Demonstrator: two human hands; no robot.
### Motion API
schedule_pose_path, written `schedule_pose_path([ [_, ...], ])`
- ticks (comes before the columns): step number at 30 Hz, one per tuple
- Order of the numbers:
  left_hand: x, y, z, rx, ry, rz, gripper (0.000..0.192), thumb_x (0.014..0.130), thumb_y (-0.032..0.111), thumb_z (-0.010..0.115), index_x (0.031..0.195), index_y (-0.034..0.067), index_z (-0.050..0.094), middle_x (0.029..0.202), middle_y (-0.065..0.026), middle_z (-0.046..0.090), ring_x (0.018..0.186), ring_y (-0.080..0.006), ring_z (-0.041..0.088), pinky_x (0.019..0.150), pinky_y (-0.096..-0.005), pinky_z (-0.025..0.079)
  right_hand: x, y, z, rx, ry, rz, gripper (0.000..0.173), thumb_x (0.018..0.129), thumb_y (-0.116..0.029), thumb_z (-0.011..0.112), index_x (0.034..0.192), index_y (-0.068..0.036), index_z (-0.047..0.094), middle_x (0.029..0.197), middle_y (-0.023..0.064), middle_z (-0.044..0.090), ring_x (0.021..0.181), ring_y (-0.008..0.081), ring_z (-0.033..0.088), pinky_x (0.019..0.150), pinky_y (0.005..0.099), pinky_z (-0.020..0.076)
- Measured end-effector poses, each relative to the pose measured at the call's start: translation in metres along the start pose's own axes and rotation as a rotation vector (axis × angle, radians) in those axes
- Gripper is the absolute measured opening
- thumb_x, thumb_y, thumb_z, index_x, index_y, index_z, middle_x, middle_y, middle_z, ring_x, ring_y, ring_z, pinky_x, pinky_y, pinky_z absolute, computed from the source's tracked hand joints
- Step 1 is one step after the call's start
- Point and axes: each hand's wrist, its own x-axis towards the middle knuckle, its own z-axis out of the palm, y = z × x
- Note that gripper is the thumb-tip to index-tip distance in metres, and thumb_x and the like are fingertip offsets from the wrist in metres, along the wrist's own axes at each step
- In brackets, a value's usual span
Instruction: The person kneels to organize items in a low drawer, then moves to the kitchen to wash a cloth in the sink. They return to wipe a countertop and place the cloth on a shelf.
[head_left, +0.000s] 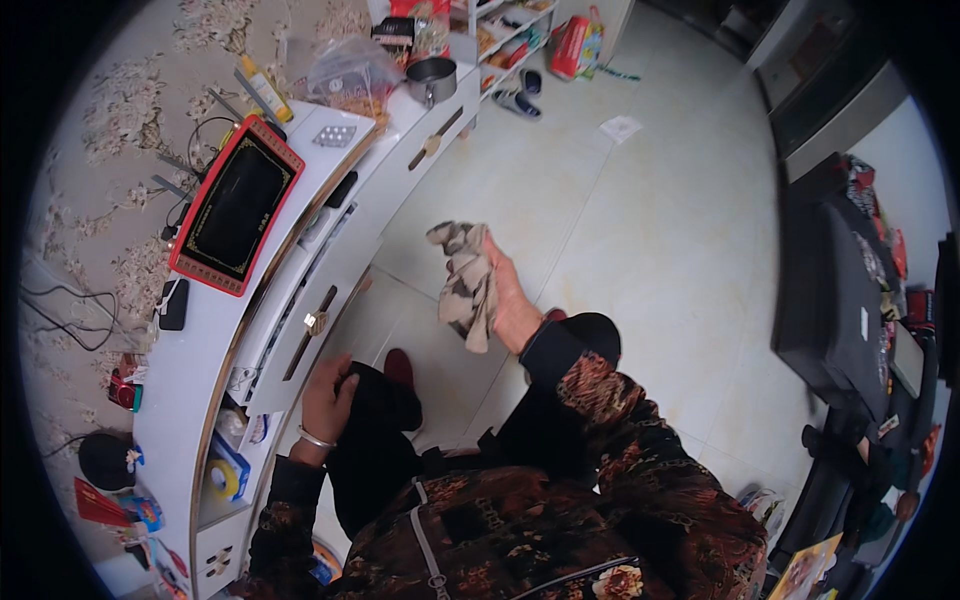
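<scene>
My right hand (508, 296) grips a crumpled beige cloth (466, 289) with dark patches, held above the tiled floor in front of me. The cloth hangs down from my fingers, and part of my grip is hidden behind it. Lower and to the left, my left hand (328, 401), with a silvery bangle (315, 438) on its wrist, is beside my dark-trousered knee. Nothing shows in it, and its thumb stands apart from the fingers. Close to it is the white drawer front (330, 300) of a long low cabinet, with a dark and gold handle (313, 324).
On the cabinet top (202, 352) stand a red-framed screen device (238, 206), a blister pack (335, 136), a plastic bag (349, 79) and a metal pot (431, 79). Slippers (517, 101) lie by a shoe rack (510, 45). A dark sofa (829, 300) is at the right.
</scene>
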Motion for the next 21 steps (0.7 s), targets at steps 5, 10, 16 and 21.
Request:
schedule_pose_path([
  [5,0.014,-0.002,0.006,0.354,-0.245,0.202,0.034,0.072,0.009,0.063,0.105,0.006,0.056,0.105,-0.011,0.057,0.095,-0.0285,0.056,0.082,-0.0367,0.044,0.049,0.001,-0.017,0.137,0.213,0.018,0.043,0.086,-0.051,0.046,0.095,-0.009,0.055,0.074,0.0018,0.055,0.064,0.0149,0.054,0.057,0.0303,0.0469],
  [10,0.057,-0.016,0.009,0.159,-0.499,0.289,0.034,0.069,0.009,0.065,0.102,0.008,0.057,0.101,-0.0099,0.059,0.082,-0.0265,0.059,0.069,-0.0374,0.047,0.047,0.001,-0.053,0.311,0.295,0.127,0.043,0.09,-0.046,0.041,0.109,-0.01,0.052,0.094,0.0046,0.059,0.082,0.0185,0.058,0.073,0.0335,0.0488],
  [16,0.131,-0.013,0.025,0.003,-0.597,0.105,0.028,0.069,0.008,0.063,0.097,0.008,0.057,0.091,-0.0086,0.061,0.072,-0.0255,0.06,0.061,-0.0366,0.047,0.076,-0.019,-0.048,0.253,0.602,0.143,0.047,0.091,-0.046,0.037,0.121,-0.01,0.041,0.11,0.0097,0.052,0.095,0.0218,0.055,0.084,0.0371,0.0457],
  [21,0.152,-0.008,0.029,0.0,-1.079,-0.106,0.024,0.074,0.018,0.061,0.095,0.007,0.059,0.093,-0.01,0.062,0.082,-0.029,0.06,0.069,-0.0377,0.048,0.094,-0.009,-0.057,0.401,0.605,0.154,0.047,0.091,-0.046,0.039,0.119,-0.01,0.044,0.108,0.0098,0.055,0.096,0.0231,0.056,0.084,0.0375,0.0461],
])
